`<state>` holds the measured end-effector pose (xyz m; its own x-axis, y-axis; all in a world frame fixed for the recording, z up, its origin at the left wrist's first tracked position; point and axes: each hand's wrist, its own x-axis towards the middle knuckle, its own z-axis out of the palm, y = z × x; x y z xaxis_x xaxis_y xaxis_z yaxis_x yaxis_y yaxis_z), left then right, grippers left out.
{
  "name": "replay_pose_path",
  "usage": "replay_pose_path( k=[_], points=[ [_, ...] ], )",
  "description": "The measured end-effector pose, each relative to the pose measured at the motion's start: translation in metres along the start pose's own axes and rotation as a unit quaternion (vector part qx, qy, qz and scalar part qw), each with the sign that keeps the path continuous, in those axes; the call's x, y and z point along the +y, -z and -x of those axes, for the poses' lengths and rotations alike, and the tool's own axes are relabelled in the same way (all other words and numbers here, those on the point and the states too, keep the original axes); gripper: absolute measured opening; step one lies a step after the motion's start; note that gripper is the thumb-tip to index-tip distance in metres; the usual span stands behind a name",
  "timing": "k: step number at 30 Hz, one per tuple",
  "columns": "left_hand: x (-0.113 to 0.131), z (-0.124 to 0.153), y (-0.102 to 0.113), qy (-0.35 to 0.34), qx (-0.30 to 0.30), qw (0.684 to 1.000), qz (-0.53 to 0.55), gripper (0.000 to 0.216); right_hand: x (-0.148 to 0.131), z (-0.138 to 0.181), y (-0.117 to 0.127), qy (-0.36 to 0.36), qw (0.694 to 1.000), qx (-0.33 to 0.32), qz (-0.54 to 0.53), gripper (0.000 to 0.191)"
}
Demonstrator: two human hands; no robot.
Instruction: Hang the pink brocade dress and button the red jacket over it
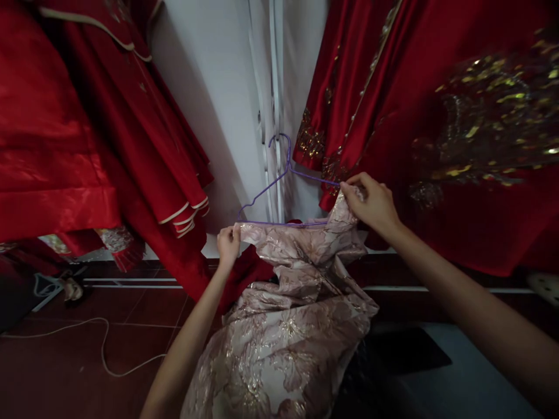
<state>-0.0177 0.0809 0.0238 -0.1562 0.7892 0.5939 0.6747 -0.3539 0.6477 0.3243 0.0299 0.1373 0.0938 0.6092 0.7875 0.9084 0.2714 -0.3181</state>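
Observation:
A pink brocade garment (pixel 288 302) with gold flower patterns and a red lining hangs down in front of me. Its top sits on a purple wire hanger (pixel 279 180). My left hand (pixel 228 244) pinches the garment's left shoulder at the hanger's left end. My right hand (pixel 371 203) is closed on the right shoulder of the fabric at the hanger's right arm. The hanger's hook points up in front of a white wall.
Red garments (pixel 87 128) with cream trim hang at the left. Red robes with gold embroidery (pixel 458 128) hang at the right. White cable conduits (pixel 273 87) run down the wall. A white cord (pixel 100 343) lies on the dark red tiled floor.

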Motion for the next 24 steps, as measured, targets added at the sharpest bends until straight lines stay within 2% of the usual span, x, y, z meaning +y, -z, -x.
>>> replay_pose_path(
  k=[2,4,9,13,16,20,24],
  points=[
    [-0.018,-0.004,0.001,0.012,-0.023,0.999,0.031,0.037,0.002,-0.004,0.0,-0.003,1.0,0.008,0.001,0.023],
    [-0.026,-0.006,-0.001,0.015,-0.037,0.997,0.061,0.037,0.005,-0.007,0.001,0.0,1.0,0.007,-0.004,0.025],
    [-0.019,-0.011,-0.004,0.034,-0.031,0.994,0.103,0.037,0.013,-0.015,0.002,-0.007,0.999,-0.022,-0.045,0.027],
    [-0.006,-0.025,-0.004,0.052,-0.04,0.992,0.112,0.036,0.02,-0.019,-0.001,-0.022,0.997,-0.037,-0.068,0.027],
    [0.0,-0.033,-0.001,0.097,-0.058,0.989,0.097,0.036,0.023,-0.02,-0.005,-0.024,0.996,-0.039,-0.082,0.024],
    [-0.006,-0.026,0.006,0.152,-0.053,0.985,0.058,0.034,0.023,-0.018,-0.009,-0.026,0.993,-0.056,-0.1,0.024],
    [-0.019,-0.016,0.014,0.152,-0.067,0.984,0.062,0.032,0.018,-0.015,-0.012,-0.041,0.993,-0.034,-0.103,0.025]
  ],
)
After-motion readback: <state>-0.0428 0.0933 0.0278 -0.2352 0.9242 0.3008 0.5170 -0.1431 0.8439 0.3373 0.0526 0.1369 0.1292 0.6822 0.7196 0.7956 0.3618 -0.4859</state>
